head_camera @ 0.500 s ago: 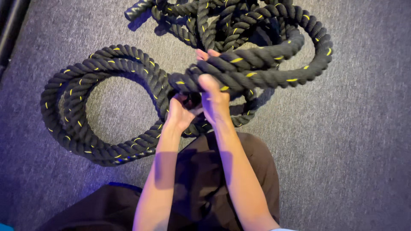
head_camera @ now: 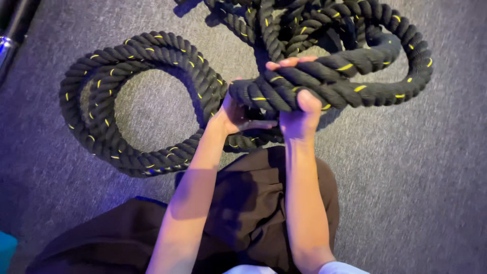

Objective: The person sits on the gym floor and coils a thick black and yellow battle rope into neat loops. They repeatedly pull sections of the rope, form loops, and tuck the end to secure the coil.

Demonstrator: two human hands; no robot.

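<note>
I see my right hand point(head_camera: 299, 114) clamped on a bundle of several strands of the rope point(head_camera: 324, 81), thumb up on the near side and fingertips point(head_camera: 289, 62) showing over the far side. My left hand point(head_camera: 234, 114) is curled around the same bundle just to the left, at the bend where the strands double back, its fingers tucked underneath. The bundle is lifted off the floor point(head_camera: 421, 177) in front of my knee point(head_camera: 264, 193).

The rope is thick, black and flecked with yellow. To the left it lies in a flat round coil point(head_camera: 127, 101) on the grey floor, touching the held part. To the right a wide loop point(head_camera: 406, 56) sweeps out and back into a loose tangle point(head_camera: 284, 20) at the top. A dark bar point(head_camera: 12, 30) runs along the top left corner.
</note>
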